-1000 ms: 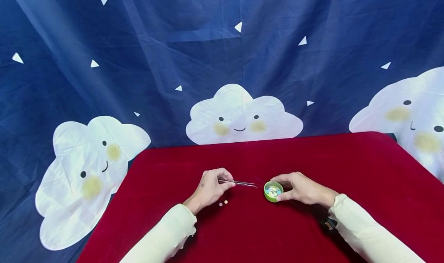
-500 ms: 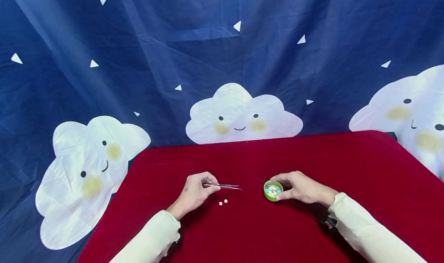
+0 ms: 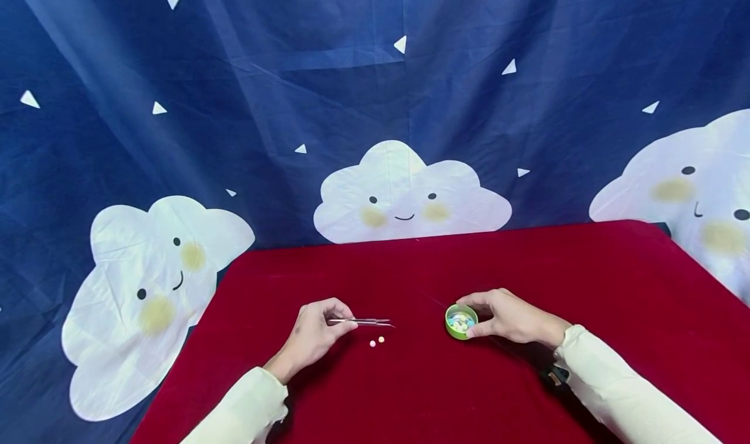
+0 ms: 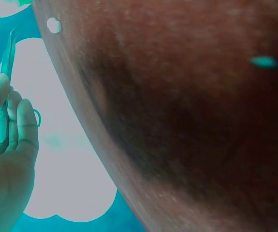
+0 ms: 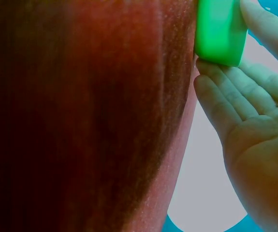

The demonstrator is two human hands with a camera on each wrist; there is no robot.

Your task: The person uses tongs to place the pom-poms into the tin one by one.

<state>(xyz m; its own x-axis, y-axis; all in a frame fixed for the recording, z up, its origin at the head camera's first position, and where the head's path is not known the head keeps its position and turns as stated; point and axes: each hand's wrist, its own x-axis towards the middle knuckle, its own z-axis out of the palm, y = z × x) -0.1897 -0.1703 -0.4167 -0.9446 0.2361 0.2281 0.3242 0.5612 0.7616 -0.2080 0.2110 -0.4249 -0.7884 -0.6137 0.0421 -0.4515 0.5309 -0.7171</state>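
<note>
In the head view my left hand (image 3: 316, 330) pinches metal tweezers (image 3: 369, 321), whose thin, bent tips point right with a narrow gap between them. Just below those tips, a pinkish-white bead (image 3: 372, 344) and a yellowish bead (image 3: 381, 340) lie on the red cloth. My right hand (image 3: 510, 317) holds a small round green tin (image 3: 458, 335) by its side, thumb at the near rim and fingers at the far rim. Inside sit several white, pale yellow and blue pieces (image 3: 461, 323). The right wrist view has the tin's green wall (image 5: 221, 34) between thumb and fingers.
Red cloth (image 3: 410, 392) covers the table under both hands. Behind it hangs a dark blue curtain (image 3: 351, 99) printed with smiling clouds and white triangles. A small dark object (image 3: 556, 374) shows beneath the right sleeve.
My left hand has moved left and slightly toward me with the tweezers, away from the tin, to above the two beads. The right hand and tin have stayed in place.
</note>
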